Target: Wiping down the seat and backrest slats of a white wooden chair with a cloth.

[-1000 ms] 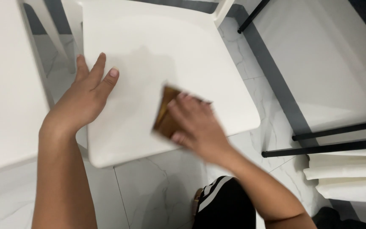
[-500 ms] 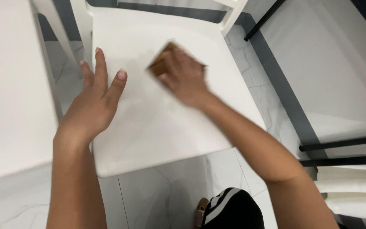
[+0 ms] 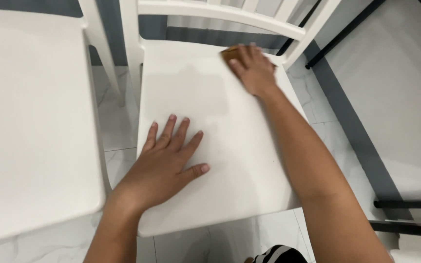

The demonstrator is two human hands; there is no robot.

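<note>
As you look down through the head camera, your right hand (image 3: 252, 68) lies pressed on a brown cloth (image 3: 231, 52) at the far right corner of the white chair seat (image 3: 249, 160), just below the backrest rail (image 3: 220, 13). Its fingers are spread flat over the cloth, covering most of it; only a brown edge shows past the fingertips, so it may be a pad rather than a cloth. Your left hand (image 3: 164, 163) rests palm down on the near left part of the same seat, fingers wide and holding nothing. The two hands are well apart. A second white chair (image 3: 30, 126) stands just beside on the left, with pale marble floor (image 3: 118, 122) showing between them. On the right, black bars (image 3: 408, 204) cross the floor. A striped shoe (image 3: 278, 254) peeks in at the bottom edge.
</note>
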